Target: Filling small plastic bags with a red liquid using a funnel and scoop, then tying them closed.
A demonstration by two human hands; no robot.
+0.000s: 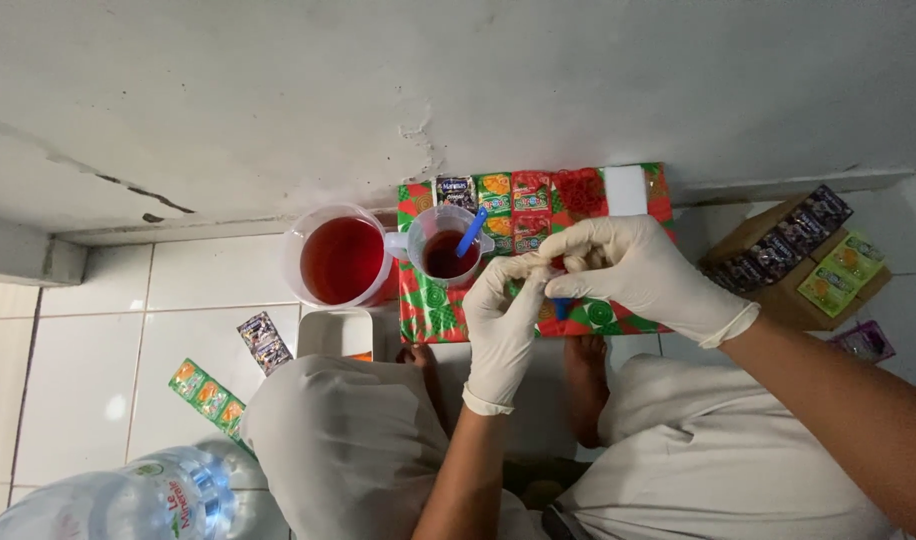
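Blue-tipped tube (561, 300) pinched between both gloved hands' fingers (538, 268).

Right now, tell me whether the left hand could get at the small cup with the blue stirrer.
Probably yes. The left hand sits just right of the small cup, with nothing between them, but its grip is busy on a small blue item shared with the right hand.

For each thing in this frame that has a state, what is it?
Large jug: uncovered, holding red liquid.
Small cup: open, dark red liquid, blue stirrer leaning inside.
Water bottle: lying on its side.
Cardboard box: open, sachets inside.
Left hand: gloved, pinching a small blue-tipped item.
Right hand: gloved, pinching the same item.
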